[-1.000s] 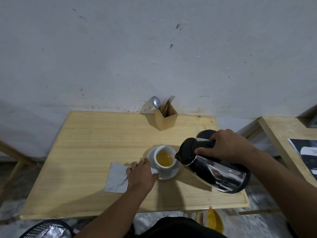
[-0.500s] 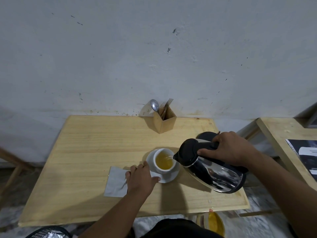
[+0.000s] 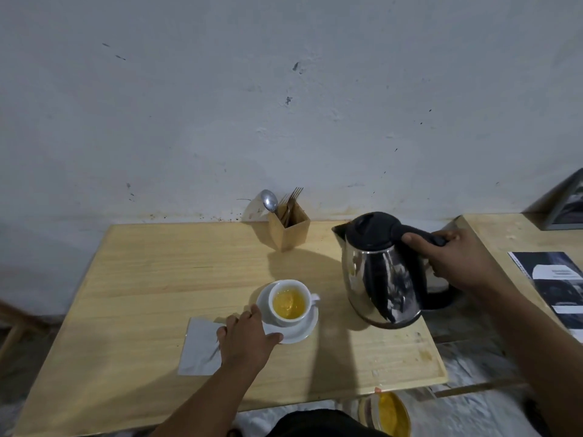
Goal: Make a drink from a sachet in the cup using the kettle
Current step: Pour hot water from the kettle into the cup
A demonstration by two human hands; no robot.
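A white cup (image 3: pixel 288 302) holding yellow liquid stands on a white saucer (image 3: pixel 299 331) near the middle of the wooden table (image 3: pixel 157 279). My left hand (image 3: pixel 247 339) rests on the table with fingertips touching the saucer's near-left rim. To the right, a steel kettle (image 3: pixel 378 279) with a black lid is upright, its base close to the tabletop. My right hand (image 3: pixel 454 260) grips its black handle. No sachet is visible.
A white napkin (image 3: pixel 198 348) lies left of my left hand. A wooden holder (image 3: pixel 288 228) with a spoon and forks stands at the back by the wall. A second table (image 3: pixel 520 247) with printed paper (image 3: pixel 555 285) is on the right. A yellow object (image 3: pixel 391 414) sits below the table's front edge.
The kettle has swung from tilted over the cup to upright, and moved right and back, away from the cup. My left hand stays at the saucer.
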